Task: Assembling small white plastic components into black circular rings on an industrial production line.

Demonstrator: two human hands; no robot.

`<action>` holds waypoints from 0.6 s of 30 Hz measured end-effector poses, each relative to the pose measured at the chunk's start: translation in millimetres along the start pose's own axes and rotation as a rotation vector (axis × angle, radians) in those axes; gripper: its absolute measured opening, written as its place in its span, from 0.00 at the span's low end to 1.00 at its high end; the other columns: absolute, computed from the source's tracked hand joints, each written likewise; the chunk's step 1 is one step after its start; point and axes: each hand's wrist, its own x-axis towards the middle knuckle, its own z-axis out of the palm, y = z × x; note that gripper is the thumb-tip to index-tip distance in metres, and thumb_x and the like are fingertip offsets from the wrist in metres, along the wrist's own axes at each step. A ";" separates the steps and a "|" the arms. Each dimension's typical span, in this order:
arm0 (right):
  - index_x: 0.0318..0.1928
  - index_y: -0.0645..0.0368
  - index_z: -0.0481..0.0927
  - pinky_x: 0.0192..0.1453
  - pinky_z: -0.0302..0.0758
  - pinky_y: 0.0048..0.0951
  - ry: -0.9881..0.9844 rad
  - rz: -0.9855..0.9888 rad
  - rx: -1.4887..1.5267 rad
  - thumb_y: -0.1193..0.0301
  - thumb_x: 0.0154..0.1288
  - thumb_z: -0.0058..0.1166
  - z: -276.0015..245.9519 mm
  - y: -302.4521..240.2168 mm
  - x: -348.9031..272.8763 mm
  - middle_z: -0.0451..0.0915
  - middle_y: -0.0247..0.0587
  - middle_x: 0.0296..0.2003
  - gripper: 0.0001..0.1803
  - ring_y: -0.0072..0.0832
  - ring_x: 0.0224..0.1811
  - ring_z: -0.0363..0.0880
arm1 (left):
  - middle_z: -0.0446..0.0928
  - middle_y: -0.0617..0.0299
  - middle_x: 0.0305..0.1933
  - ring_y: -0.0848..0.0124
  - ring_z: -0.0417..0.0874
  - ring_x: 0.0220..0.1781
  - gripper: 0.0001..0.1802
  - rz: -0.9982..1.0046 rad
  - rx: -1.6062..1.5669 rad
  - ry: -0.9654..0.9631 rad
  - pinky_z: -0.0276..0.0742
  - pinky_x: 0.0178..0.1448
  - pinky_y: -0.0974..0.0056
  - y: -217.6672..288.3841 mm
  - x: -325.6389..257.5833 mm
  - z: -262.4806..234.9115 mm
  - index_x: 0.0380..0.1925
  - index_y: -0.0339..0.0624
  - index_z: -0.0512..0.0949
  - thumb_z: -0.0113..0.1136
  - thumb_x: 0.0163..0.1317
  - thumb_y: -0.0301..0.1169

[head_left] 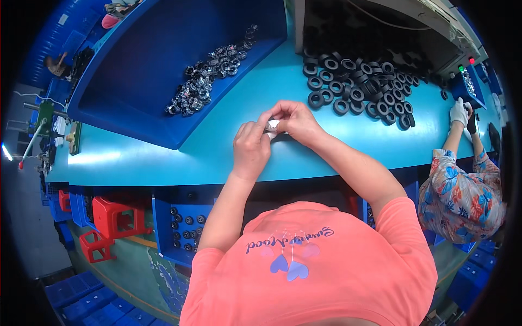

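"White, but what is it?"

"A small white piece, too hidden by fingers to identify. It's between the two hands, just above the near edge of the turquoise bench."

"And the grip?"

"The left hand and right hand meet around it, both with curled fingers pinching it."

"What's near them?"

"Ahead and to the right, black rings in a loose heap. Ahead and to the left, a large blue tray holding shiny, silvery parts."

"Farther out?"

"Red stools at lower left; at far right, a co-worker in a flowered top, wearing a white glove."
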 end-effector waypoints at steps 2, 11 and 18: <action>0.41 0.65 0.82 0.41 0.81 0.26 -0.006 0.019 0.002 0.83 0.53 0.63 -0.3 2.8 2.3 0.81 0.37 0.34 0.13 0.23 0.36 0.81 | 0.80 0.53 0.32 0.54 0.81 0.34 0.31 0.043 0.051 0.026 0.78 0.41 0.52 -0.9 -0.6 1.3 0.56 0.45 0.79 0.58 0.50 0.13; 0.43 0.65 0.81 0.42 0.80 0.27 -0.040 0.047 0.148 0.77 0.59 0.64 -2.7 -5.2 1.4 0.82 0.39 0.35 0.12 0.24 0.37 0.82 | 0.84 0.60 0.41 0.77 0.82 0.37 0.24 -0.333 -0.563 0.024 0.78 0.39 0.70 13.1 7.7 8.6 0.57 0.41 0.79 0.67 0.58 0.18; 0.45 0.65 0.82 0.43 0.81 0.27 -0.059 0.055 0.131 0.76 0.61 0.63 -4.0 -7.6 1.0 0.84 0.39 0.33 0.12 0.25 0.35 0.84 | 0.84 0.60 0.40 0.77 0.81 0.35 0.23 -0.135 -0.135 0.066 0.77 0.34 0.70 10.4 5.9 10.7 0.54 0.41 0.81 0.67 0.57 0.18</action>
